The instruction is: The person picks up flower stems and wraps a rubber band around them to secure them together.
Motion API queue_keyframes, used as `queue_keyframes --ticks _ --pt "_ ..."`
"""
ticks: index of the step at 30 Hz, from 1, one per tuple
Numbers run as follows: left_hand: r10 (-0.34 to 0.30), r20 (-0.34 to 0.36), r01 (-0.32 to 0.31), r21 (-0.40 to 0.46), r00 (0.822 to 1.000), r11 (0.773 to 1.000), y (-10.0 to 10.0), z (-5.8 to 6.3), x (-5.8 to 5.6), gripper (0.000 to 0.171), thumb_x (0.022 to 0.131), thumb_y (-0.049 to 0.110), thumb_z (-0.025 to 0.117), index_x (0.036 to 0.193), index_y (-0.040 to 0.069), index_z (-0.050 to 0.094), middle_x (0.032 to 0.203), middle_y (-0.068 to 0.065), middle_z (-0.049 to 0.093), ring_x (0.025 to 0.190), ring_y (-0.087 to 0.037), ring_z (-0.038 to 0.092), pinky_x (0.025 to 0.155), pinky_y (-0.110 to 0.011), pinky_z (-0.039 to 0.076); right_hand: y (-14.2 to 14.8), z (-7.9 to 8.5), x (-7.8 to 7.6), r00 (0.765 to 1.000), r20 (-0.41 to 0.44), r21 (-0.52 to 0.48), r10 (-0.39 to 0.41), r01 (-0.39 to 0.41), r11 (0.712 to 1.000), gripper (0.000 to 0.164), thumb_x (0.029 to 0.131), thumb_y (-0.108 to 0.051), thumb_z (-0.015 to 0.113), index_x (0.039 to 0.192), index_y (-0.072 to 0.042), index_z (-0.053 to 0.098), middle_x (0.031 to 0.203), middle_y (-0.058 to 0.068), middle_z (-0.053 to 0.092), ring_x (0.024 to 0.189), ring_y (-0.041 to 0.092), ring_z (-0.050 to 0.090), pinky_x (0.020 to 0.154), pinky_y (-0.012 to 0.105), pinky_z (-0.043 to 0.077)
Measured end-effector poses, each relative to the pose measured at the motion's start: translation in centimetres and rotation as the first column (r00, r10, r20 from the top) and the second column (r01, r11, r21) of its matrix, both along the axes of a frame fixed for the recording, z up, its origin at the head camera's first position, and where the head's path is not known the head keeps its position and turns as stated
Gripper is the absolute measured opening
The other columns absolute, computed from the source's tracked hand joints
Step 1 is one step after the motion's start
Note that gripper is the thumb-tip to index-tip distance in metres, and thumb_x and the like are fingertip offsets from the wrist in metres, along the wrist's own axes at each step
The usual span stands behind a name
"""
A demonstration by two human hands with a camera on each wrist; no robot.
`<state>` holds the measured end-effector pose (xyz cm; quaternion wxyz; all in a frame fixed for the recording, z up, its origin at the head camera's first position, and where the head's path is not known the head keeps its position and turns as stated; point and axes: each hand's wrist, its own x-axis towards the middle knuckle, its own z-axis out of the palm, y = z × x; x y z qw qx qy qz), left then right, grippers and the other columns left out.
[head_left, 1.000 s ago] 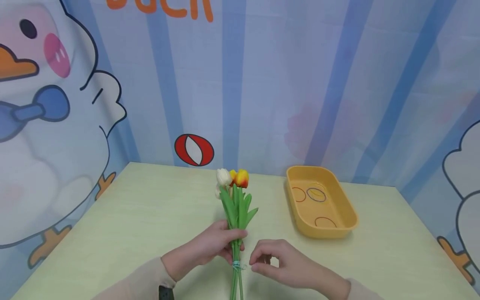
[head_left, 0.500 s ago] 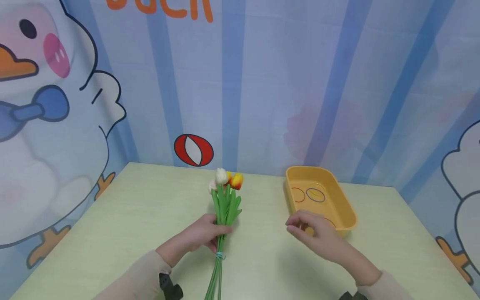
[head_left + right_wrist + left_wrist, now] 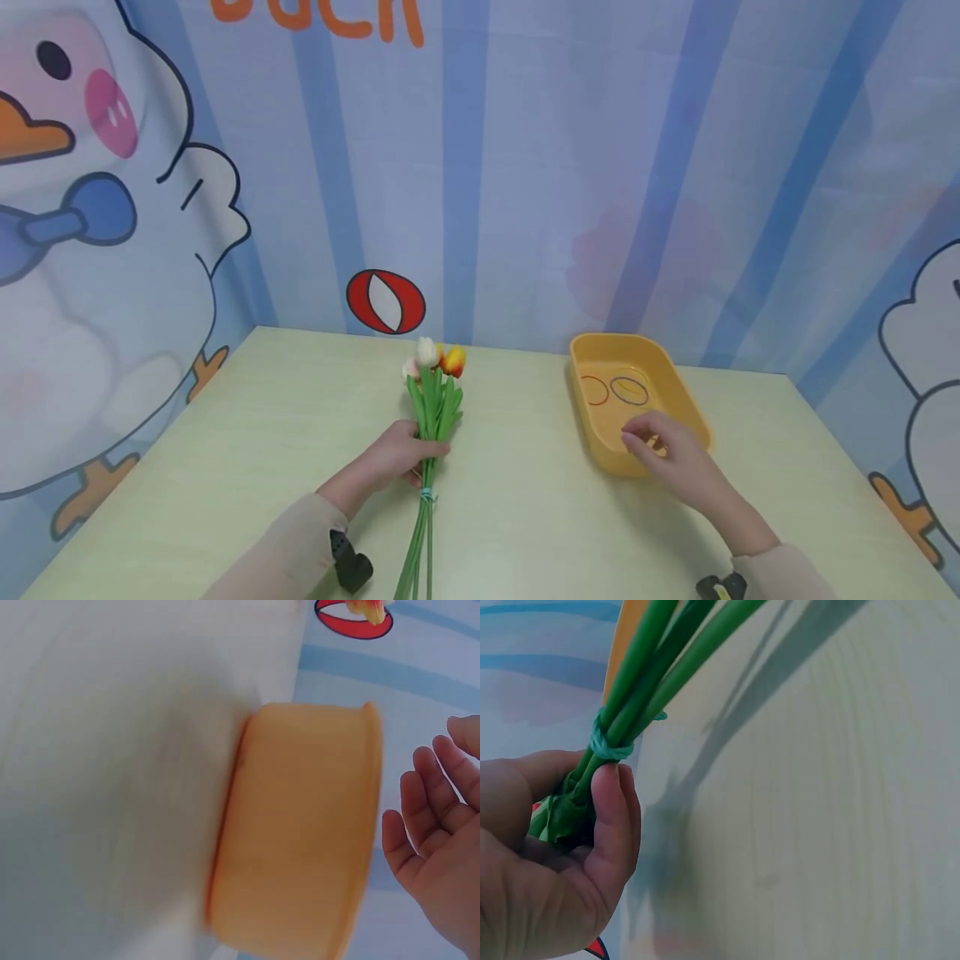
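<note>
My left hand [image 3: 397,454] grips a bunch of tulips [image 3: 435,406] by the stems, just under the leaves. White, pale pink and orange-yellow blooms top the bunch. A teal rubber band [image 3: 611,746] is wound around the green stems, close to my thumb and fingers in the left wrist view. At the right, my right hand [image 3: 675,462] hovers above the near end of a yellow tray [image 3: 611,457]. Its fingers [image 3: 420,802] are loosely bent and hold nothing. Inside the tray lie a red rubber band [image 3: 607,390] and a blue-purple one [image 3: 647,395]; my hand covers part of the tray.
A pale wood-look table [image 3: 517,517] carries the tray and lies under both hands. Behind it hangs a blue striped curtain [image 3: 525,167] with printed ducks. Dark wrist devices [image 3: 350,562] sit on the sleeves.
My right hand has moved from beside the tied stems, right and away from me, to over the tray. The left hand has carried the tulips a little to the left.
</note>
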<state>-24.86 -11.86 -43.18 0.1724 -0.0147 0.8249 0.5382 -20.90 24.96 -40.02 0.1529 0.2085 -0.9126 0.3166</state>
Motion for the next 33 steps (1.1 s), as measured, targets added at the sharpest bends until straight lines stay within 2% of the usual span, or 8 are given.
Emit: queue_keyframes --ticks 9,17,24,33 --pt "-0.001 0.007 0.002 -0.050 1.000 0.999 0.0 -0.9 -0.5 0.024 0.088 0.018 0.069 0.095 0.000 0.055 0.069 -0.007 0.051 0.047 -0.014 0.051 0.046 -0.024 0.047 1.0 -1.3 -0.4 0.996 0.083 0.037 -0.043 0.040 0.999 0.010 0.092 -0.015 0.065 0.097 -0.006 0.067 0.090 -0.002 0.067 0.081 0.007 0.058 0.065 0.023 0.048" --pt "0.017 -0.043 -0.022 -0.116 0.999 0.993 -0.1 -1.5 -1.0 0.029 0.084 0.019 0.072 0.096 0.000 0.055 0.076 -0.013 0.057 0.045 -0.015 0.057 0.047 -0.027 0.052 0.7 -1.9 -0.7 0.993 0.107 0.047 -0.049 0.044 0.998 0.007 0.092 -0.014 0.066 0.094 -0.008 0.068 0.088 -0.004 0.063 0.080 0.008 0.056 0.069 0.024 0.050" --pt "0.034 -0.085 -0.050 -0.190 0.996 0.981 -0.1 -1.5 -1.2 0.030 0.081 0.016 0.074 0.097 -0.001 0.056 0.079 -0.012 0.058 0.048 -0.016 0.060 0.049 -0.027 0.052 0.3 -2.0 -0.7 0.993 0.097 0.064 -0.062 0.056 0.996 0.005 0.092 -0.015 0.065 0.092 -0.010 0.068 0.085 -0.005 0.062 0.079 0.007 0.056 0.070 0.025 0.050" --pt "0.023 -0.139 -0.057 -0.248 0.990 0.967 -0.5 -1.2 -0.7 0.029 0.078 0.018 0.077 0.090 0.002 0.056 0.072 -0.009 0.057 0.050 -0.016 0.056 0.047 -0.027 0.048 0.1 -1.6 -0.5 0.988 0.132 0.067 -0.084 0.076 0.995 0.009 0.093 -0.018 0.065 0.093 -0.010 0.068 0.088 -0.004 0.064 0.081 0.010 0.058 0.072 0.026 0.051"
